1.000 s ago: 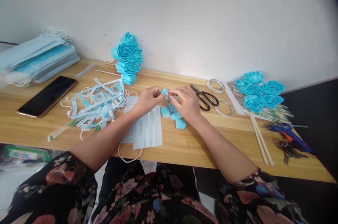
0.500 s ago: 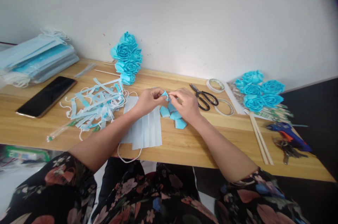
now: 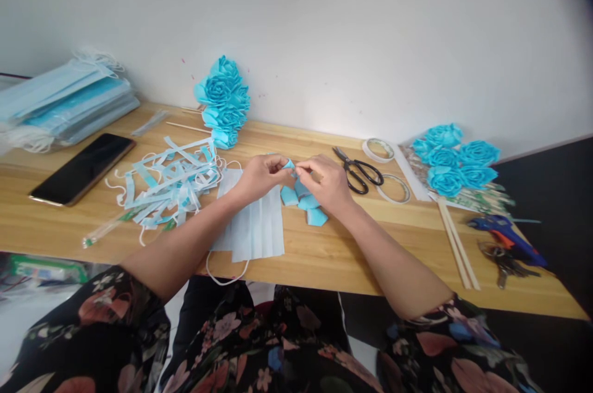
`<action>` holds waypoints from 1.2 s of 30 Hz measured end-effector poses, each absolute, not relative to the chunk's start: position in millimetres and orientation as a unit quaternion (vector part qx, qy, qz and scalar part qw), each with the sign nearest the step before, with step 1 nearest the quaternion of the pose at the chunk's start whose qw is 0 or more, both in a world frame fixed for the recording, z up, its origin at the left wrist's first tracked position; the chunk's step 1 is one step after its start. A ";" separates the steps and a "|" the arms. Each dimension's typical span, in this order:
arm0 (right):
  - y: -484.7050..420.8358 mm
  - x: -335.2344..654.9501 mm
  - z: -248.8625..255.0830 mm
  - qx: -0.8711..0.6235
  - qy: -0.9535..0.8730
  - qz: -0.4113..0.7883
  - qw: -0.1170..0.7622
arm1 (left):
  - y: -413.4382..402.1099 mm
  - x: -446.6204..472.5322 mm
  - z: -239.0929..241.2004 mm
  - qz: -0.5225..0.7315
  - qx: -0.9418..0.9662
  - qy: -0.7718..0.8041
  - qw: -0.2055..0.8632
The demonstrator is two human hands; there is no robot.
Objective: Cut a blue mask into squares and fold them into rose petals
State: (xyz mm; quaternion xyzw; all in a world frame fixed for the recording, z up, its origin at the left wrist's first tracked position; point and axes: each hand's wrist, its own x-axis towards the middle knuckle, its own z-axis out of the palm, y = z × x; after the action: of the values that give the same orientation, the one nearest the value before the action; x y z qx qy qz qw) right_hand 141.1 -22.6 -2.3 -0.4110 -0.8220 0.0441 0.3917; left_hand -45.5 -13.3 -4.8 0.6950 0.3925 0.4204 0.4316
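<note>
Between my two hands is a small blue piece of mask fabric (image 3: 289, 164). My left hand (image 3: 260, 178) is closed, its thumb and fingers pinching the piece from the left. From the right, the fingertips of my right hand (image 3: 327, 181) are pinched together at the same piece's edge. Several cut blue fabric pieces (image 3: 317, 217) lie on the table just below, partly covered by my right hand. Under my left forearm rest pale blue face masks (image 3: 259, 229), one ear loop hanging over the table edge.
Left of my hands lie a heap of cut strips (image 3: 171, 180), a phone (image 3: 83, 169) and stacked masks (image 3: 69, 102). Blue fabric roses (image 3: 225, 99) lean at the wall. Rightward are scissors (image 3: 359, 169), tape rolls (image 3: 378, 150), more roses (image 3: 445, 158), sticks (image 3: 458, 245), a glue gun (image 3: 509, 238) and keys (image 3: 504, 264).
The fabric piece between my fingers is turned slightly, and less of it shows. Both hands stay in almost the same place.
</note>
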 end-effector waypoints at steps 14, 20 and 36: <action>-24.0 140.3 -0.8 -0.424 -0.807 0.085 0.402 | -14.2 -44.7 -4.3 0.422 0.684 0.392 0.448; -24.3 142.7 0.2 -0.438 -0.737 0.273 0.436 | -12.9 -44.3 -5.3 0.464 0.610 0.371 0.524; -26.5 132.9 -0.5 -0.464 -0.681 0.319 0.468 | -14.7 -42.1 -5.2 0.471 0.605 0.361 0.530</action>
State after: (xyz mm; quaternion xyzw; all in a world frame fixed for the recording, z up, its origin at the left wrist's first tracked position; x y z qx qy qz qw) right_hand 132.9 -26.5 -0.5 -0.4641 -0.6814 0.3188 0.4675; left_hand -42.1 -14.7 -5.2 0.6049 0.3612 0.4714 0.5305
